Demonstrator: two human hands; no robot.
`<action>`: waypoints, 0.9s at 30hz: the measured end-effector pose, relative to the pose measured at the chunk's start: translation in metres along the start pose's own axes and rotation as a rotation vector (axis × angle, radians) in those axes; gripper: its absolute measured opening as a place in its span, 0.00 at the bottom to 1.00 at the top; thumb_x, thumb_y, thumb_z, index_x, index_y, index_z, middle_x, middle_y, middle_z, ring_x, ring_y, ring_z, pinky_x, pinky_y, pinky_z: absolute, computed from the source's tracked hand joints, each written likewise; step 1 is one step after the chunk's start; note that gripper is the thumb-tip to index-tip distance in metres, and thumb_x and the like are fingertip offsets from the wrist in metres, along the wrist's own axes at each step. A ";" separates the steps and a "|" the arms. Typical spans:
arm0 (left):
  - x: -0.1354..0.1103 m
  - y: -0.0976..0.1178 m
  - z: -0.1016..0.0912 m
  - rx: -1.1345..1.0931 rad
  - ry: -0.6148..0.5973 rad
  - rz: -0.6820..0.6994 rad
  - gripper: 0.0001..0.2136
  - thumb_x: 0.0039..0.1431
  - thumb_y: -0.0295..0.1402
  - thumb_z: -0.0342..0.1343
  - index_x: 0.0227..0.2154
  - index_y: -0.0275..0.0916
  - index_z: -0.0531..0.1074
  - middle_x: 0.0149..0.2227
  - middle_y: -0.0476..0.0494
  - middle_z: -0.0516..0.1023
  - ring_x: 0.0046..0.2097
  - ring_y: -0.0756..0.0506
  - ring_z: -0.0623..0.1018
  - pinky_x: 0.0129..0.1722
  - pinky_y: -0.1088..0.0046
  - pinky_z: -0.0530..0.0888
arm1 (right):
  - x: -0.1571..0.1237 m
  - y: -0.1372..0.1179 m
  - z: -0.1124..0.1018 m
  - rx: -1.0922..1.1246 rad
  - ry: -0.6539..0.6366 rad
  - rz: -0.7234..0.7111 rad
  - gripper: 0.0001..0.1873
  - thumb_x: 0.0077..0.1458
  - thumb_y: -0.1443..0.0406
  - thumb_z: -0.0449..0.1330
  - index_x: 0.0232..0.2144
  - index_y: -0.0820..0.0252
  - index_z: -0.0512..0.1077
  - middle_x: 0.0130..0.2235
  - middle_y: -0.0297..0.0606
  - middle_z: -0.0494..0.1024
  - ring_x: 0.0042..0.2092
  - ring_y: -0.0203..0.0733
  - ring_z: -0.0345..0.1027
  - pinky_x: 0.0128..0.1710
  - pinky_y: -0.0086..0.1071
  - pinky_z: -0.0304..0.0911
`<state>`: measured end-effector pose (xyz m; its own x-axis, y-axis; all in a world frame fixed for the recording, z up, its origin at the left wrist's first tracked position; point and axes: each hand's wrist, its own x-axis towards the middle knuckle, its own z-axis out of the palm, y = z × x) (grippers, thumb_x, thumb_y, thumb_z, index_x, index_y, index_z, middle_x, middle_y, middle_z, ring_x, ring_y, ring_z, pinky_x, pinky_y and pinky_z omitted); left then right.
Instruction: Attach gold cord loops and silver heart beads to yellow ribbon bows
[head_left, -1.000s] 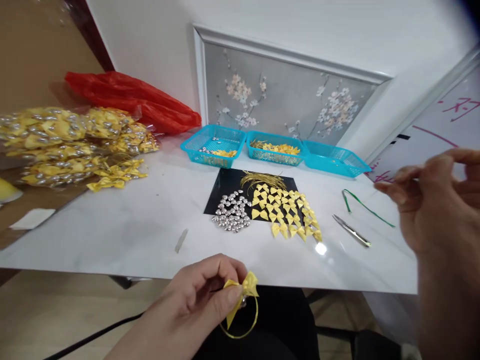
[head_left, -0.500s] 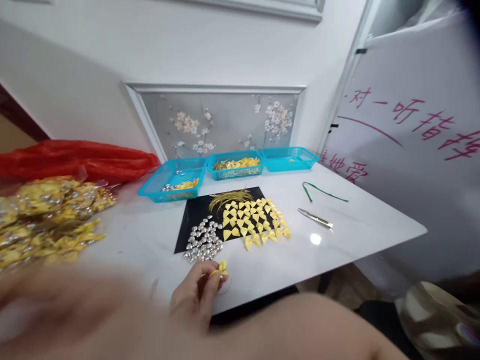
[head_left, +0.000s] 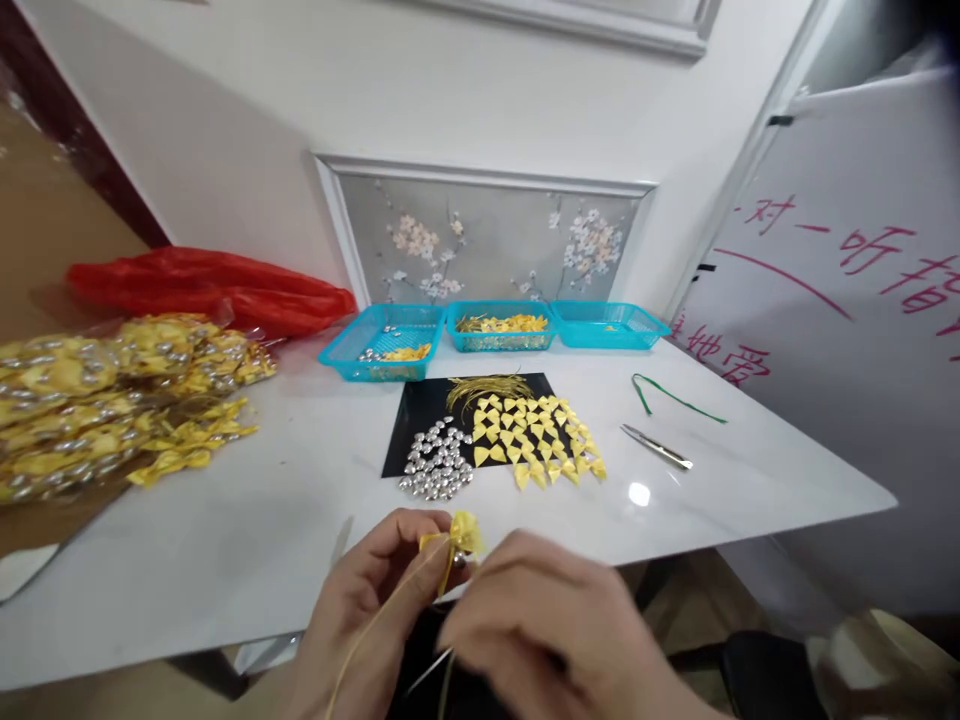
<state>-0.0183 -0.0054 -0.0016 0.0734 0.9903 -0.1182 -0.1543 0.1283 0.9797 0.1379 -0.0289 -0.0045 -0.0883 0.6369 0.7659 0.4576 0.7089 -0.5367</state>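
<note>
My left hand (head_left: 375,600) is closed near the table's front edge, pinching a yellow ribbon bow (head_left: 466,533) with a silver bead (head_left: 460,560) against it. A thin gold cord (head_left: 360,640) trails from it down over the hand. Close on the right is my right hand (head_left: 555,620), slightly blurred, its fingers curled together. Thin strands come out below those fingertips, which seem to grip a cord; the exact hold is hidden. Beyond the hands, loose silver beads (head_left: 439,465), rows of yellow bows (head_left: 517,430) and a bundle of gold cords (head_left: 487,388) lie on and around a black mat (head_left: 409,405).
Three blue baskets (head_left: 375,370) line the wall; bows and beads show in two. Metal snips (head_left: 656,447) and a green cord (head_left: 679,398) lie on the right. Piled yellow bead-and-bow pieces (head_left: 75,410) and red mesh (head_left: 210,285) occupy the left of the white table (head_left: 300,540).
My right hand, a large blur across the foreground before, is now beside the left hand. The left hand still holds the bow. The camera's view has shifted, with the table items slightly farther right.
</note>
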 end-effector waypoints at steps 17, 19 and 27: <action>-0.009 -0.007 -0.003 -0.182 -0.147 -0.210 0.04 0.57 0.37 0.67 0.30 0.45 0.80 0.33 0.51 0.77 0.36 0.48 0.74 0.37 0.77 0.77 | -0.007 0.014 -0.021 -0.056 -0.080 0.023 0.14 0.57 0.80 0.55 0.26 0.65 0.73 0.27 0.34 0.63 0.26 0.33 0.53 0.22 0.30 0.51; -0.009 -0.005 0.001 -0.216 -0.120 -0.230 0.05 0.54 0.37 0.68 0.28 0.44 0.79 0.31 0.52 0.77 0.36 0.48 0.74 0.37 0.78 0.78 | -0.007 0.013 -0.022 -0.059 -0.102 0.008 0.13 0.57 0.81 0.55 0.28 0.67 0.76 0.27 0.34 0.63 0.25 0.34 0.53 0.21 0.30 0.51; -0.014 -0.001 0.007 -0.243 -0.105 -0.271 0.09 0.53 0.39 0.70 0.25 0.42 0.78 0.28 0.50 0.76 0.33 0.48 0.73 0.34 0.76 0.76 | -0.012 0.014 -0.014 -0.057 -0.009 0.042 0.13 0.57 0.81 0.55 0.31 0.67 0.77 0.26 0.33 0.60 0.25 0.34 0.51 0.21 0.31 0.48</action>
<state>-0.0122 -0.0198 0.0001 0.2426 0.9093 -0.3382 -0.3436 0.4066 0.8465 0.1577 -0.0311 -0.0158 -0.0758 0.6687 0.7396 0.5107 0.6631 -0.5472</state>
